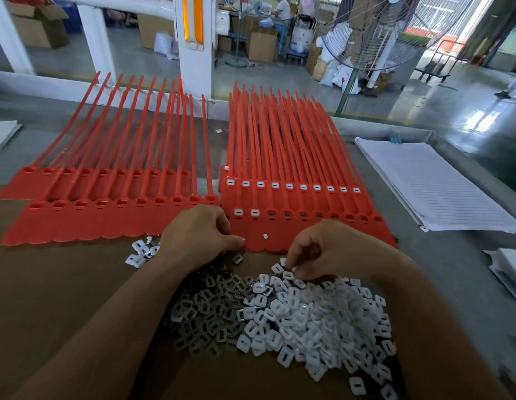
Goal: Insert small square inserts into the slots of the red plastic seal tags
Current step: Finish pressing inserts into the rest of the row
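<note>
Inserts (pixel 308 321) sit heaped on tabletop (pixel 49 284) just below red seal tags (pixel 279 229), so right hand (pixel 323 249) pinches one for next empty slot, left hand (pixel 199 235) curled at tag edge, prob. steadying; its grip unclear.

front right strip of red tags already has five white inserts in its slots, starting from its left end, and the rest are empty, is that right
Not quite. The head view shows only two white inserts in the front right strip, not five. They start from its left end, in the two leftmost slots, and the rest are empty.
</note>
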A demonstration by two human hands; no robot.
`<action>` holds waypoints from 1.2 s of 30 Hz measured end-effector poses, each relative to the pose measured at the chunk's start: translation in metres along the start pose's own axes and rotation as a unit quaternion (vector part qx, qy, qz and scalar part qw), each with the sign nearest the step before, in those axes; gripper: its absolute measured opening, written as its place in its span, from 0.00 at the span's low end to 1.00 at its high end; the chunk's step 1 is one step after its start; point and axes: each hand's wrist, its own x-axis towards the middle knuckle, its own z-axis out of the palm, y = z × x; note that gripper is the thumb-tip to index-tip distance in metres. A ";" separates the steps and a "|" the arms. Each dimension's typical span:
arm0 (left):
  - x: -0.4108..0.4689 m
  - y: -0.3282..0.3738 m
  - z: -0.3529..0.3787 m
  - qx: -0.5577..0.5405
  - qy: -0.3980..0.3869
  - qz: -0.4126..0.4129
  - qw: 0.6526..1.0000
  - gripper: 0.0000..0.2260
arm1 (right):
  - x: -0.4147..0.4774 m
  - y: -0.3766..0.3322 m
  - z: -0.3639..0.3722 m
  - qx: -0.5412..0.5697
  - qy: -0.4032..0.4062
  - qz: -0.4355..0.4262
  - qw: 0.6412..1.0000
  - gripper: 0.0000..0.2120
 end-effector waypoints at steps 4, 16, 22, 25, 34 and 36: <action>0.000 -0.001 0.000 0.001 -0.001 -0.001 1.000 0.12 | -0.006 0.002 -0.003 -0.009 -0.041 0.020 0.999 0.09; 0.002 0.001 0.000 0.006 -0.002 0.000 1.000 0.12 | -0.002 0.007 0.002 -0.028 -0.024 0.021 0.999 0.08; 0.002 0.000 0.000 0.009 -0.001 0.000 1.000 0.12 | -0.003 0.008 -0.003 0.087 0.062 0.025 0.994 0.09; 0.002 0.000 0.000 0.007 -0.001 -0.001 1.000 0.12 | 0.000 0.009 -0.002 0.112 0.095 0.039 0.988 0.10; 0.000 0.000 0.000 0.004 -0.006 0.002 1.000 0.11 | 0.023 0.009 0.009 0.023 0.215 0.017 0.976 0.09; 0.000 0.000 -0.001 0.005 -0.007 0.008 1.000 0.11 | 0.033 0.009 0.011 0.014 0.270 0.000 0.963 0.07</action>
